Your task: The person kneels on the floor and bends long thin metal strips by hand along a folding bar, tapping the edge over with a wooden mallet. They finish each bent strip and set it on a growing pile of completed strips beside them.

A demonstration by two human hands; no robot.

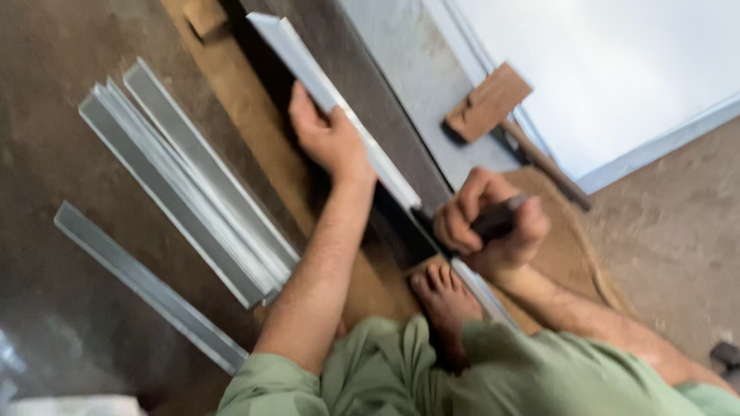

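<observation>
Left hand presses fingers & palm on a long white metal strip lying on the floor. Right hand, just beside strip's near end, fist closed round a dark tool handle. Bare foot below; spare strips left of left hand.

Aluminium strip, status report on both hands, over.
Left hand pressing down the aluminium strip. Right hand gripping a dark tool handle. Bare foot beside the strip.

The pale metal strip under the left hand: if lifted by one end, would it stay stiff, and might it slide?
The metal strip looks like a long, thin-walled profile, so probably light and fairly stiff, perhaps sagging slightly. Its smooth faces may slide; the left hand presses it down.
</observation>
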